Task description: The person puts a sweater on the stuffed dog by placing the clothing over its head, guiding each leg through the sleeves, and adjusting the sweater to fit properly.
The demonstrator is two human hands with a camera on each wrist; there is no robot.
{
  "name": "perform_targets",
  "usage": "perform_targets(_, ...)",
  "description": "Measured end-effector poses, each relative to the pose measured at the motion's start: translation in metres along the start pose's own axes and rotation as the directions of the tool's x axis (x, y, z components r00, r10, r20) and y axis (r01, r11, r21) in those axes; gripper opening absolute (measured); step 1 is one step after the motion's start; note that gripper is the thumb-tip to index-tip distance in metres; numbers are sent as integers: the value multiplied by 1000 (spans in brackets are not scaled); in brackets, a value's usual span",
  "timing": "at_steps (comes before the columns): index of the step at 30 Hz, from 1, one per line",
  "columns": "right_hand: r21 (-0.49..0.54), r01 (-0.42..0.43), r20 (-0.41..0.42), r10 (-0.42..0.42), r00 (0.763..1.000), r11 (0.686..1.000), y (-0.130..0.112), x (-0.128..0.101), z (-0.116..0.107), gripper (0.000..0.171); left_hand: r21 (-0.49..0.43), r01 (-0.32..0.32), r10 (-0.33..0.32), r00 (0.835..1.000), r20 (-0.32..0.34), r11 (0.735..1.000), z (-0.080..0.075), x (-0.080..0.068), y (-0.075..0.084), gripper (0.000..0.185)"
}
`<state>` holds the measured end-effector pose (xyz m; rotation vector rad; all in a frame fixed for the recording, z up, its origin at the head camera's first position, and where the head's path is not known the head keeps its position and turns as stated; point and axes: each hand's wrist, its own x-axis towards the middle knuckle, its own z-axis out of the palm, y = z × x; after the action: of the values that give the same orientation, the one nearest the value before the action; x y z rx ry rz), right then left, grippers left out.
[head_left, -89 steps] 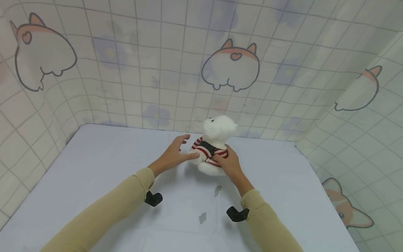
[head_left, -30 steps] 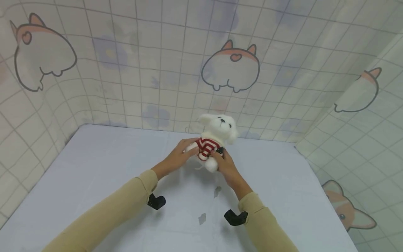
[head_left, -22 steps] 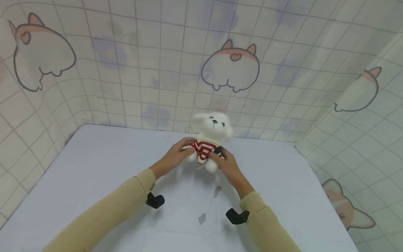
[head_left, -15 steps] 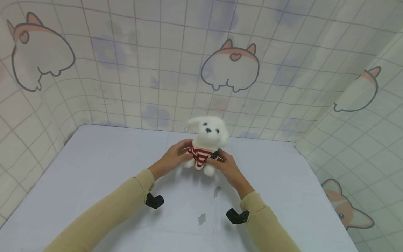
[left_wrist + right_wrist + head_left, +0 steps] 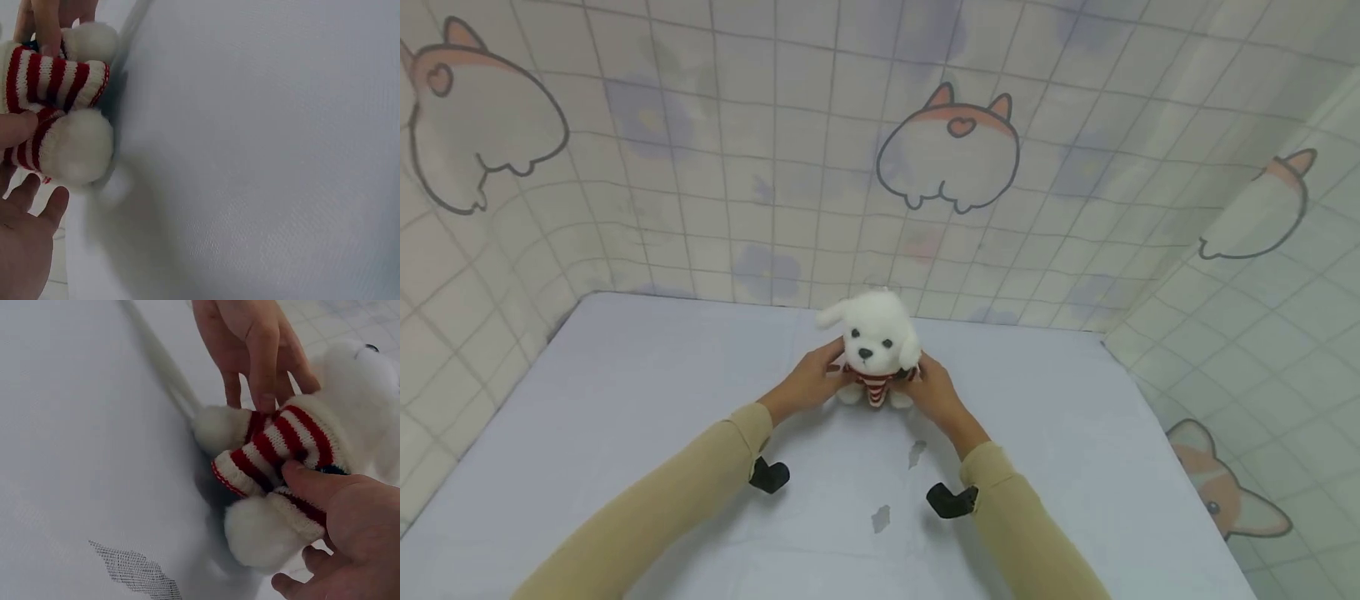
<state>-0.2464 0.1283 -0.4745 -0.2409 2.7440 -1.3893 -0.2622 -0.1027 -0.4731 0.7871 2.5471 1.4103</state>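
Both hands pinch the plush dog [image 5: 874, 350] at its striped sweater [image 5: 281, 453], left hand [image 5: 808, 385], right hand [image 5: 934, 395]. Soft, light, squashy; torso grip looks best.

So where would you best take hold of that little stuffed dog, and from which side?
Probably round the middle, at the striped sweater, coming in from both flanks. The stuffed dog sits upright on the table, facing the person, with a big soft head and small round paws, so the body looks the firmest part. The left hand and right hand pinch it just there.
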Motion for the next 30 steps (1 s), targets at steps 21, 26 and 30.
perform_targets(21,-132,-29,-50,22,998,991,7,9,-3,35,213,41,-3,984,-178,976,11,13,0,48)
perform_targets(26,-156,-67,-64,58,996,985,9,27,-1,37,223,61,-18,982,-189,973,6,21,-4,48)
perform_targets(30,-153,-103,-56,95,994,983,9,37,1,44,224,78,-34,981,-191,971,4,30,-9,50)
